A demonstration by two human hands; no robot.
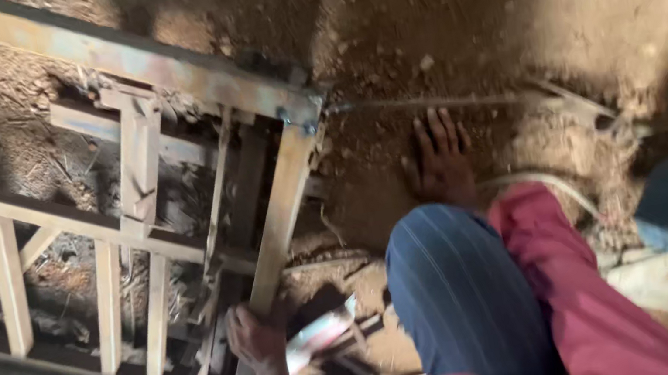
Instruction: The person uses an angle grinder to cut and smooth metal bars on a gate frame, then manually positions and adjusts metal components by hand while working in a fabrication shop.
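- Head view showed the left hand [256,338] low in the frame, its grip clenched around the lower end of a slanted metal bar [278,213] of a worn metal frame [113,66].
- Just right of that hand lay a small white and red package [320,332], flat and blurred; whether the hand touched it could not be told.
- A blue striped knee [460,292] and a red sleeve [573,284] filled the lower middle.
- Farther off, the right hand [441,164] rested flat on the dirt floor [414,17], fingers spread, its grip released.
- Beyond the fingertips a thin rod [427,103] ran across the soil.
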